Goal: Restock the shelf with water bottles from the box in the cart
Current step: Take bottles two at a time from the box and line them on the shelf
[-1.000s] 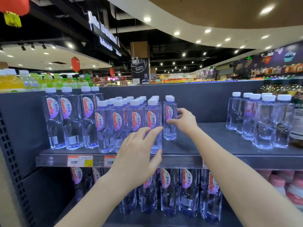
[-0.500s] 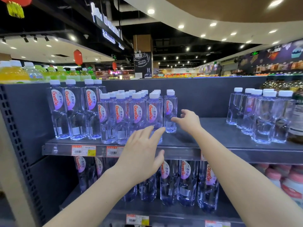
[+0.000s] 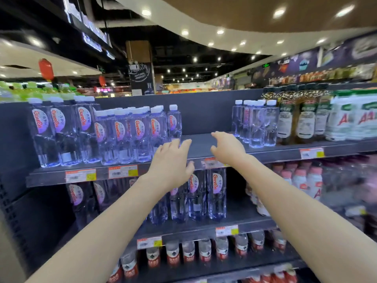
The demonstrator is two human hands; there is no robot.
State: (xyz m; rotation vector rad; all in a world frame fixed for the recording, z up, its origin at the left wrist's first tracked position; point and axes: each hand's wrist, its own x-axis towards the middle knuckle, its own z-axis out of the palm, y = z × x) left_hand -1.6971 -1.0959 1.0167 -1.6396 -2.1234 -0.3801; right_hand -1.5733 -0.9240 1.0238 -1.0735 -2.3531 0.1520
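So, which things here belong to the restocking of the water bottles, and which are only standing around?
Belong to the job: water bottles on the upper shelf; left hand and right hand, both empty.
Only standing around: brown bottles, white packs, pink-capped bottles, red lantern.
Box and cart are not in view.

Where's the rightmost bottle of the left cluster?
Head view, left of centre: the water bottle stands on the upper shelf, rightmost of the GanTen bottles, just above the left hand.
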